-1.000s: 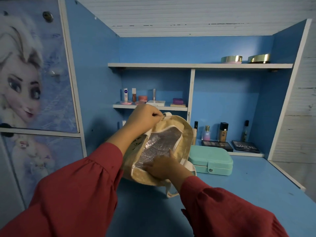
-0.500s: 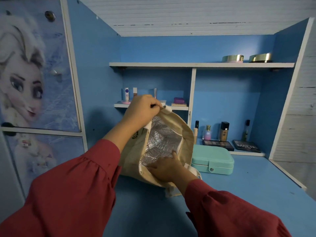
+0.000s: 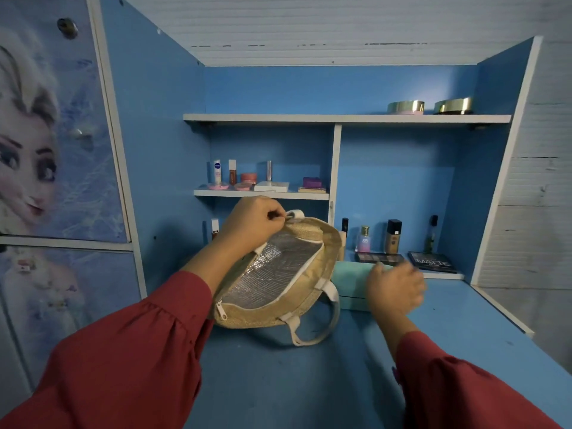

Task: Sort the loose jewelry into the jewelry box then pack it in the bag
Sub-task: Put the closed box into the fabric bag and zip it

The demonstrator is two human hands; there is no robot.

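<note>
A: Box is on the desk, lid closed, just right of the bag, touching or nearly so. Most of it is hidden behind the right hand.

B: Bag state?

A: Lying on the desk left of centre, mouth held open toward the camera, silver lining visible. Zip pull at the near left end. One white handle hangs loose over the near rim.

B: Left hand?

A: Left hand pinches the far handle at the top rim, fingers curled, lifting that side up.

B: Right?

A: Over the box, motion-blurred. Fingers look spread and loosely bent. Can't tell if it is touching the lid or gripping anything.

B: Hands together?

A: No, apart. Left at the bag's top edge, right beside the bag over the box.

B: Anything else around?

A: Bottles and two palettes on the low ledge behind the box. Small cosmetics on the middle shelf. Two gold tins on the top shelf. Cartoon-print cabinet door at left. Red sleeves on both arms.
</note>
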